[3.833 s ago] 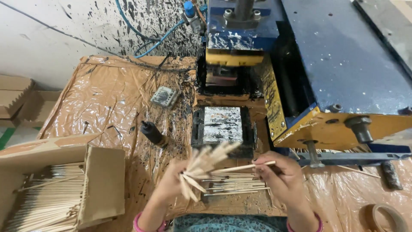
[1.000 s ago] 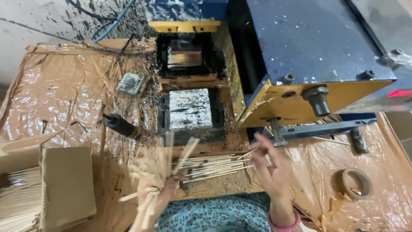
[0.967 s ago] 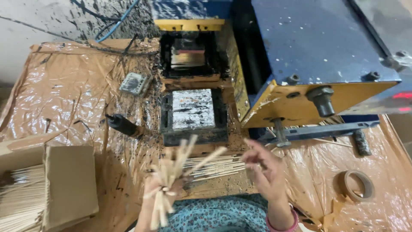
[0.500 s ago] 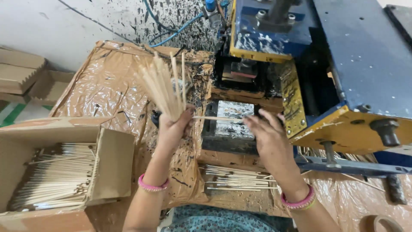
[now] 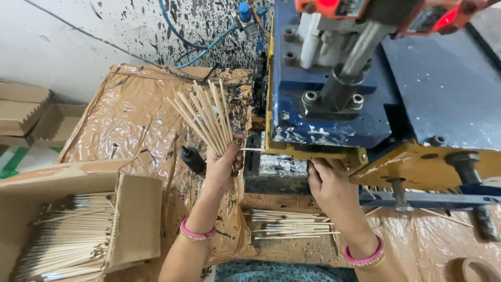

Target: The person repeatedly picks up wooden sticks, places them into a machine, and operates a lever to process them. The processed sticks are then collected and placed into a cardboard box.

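My left hand (image 5: pixel 223 166) grips a fanned bunch of thin wooden sticks (image 5: pixel 204 116), held upright beside the press. One stick (image 5: pixel 254 150) juts sideways from the hand toward the machine. My right hand (image 5: pixel 327 183) reaches under the blue and yellow press head (image 5: pixel 318 112), fingers at the paint-spattered black bed (image 5: pixel 274 166); whether it pinches a stick is hidden. A small pile of sticks (image 5: pixel 289 227) lies flat below, between my wrists.
An open cardboard box (image 5: pixel 78 230) packed with sticks sits at lower left. A black bottle (image 5: pixel 193 160) stands left of the press. Brown plastic sheeting (image 5: pixel 120 125) covers the table. Blue hoses (image 5: pixel 201 39) run along the spattered wall. A tape roll (image 5: pixel 477 269) lies at lower right.
My left hand lifted the stick bunch from near my lap up beside the press. My right hand moved forward from the flat pile to under the press head. The view tilted up.
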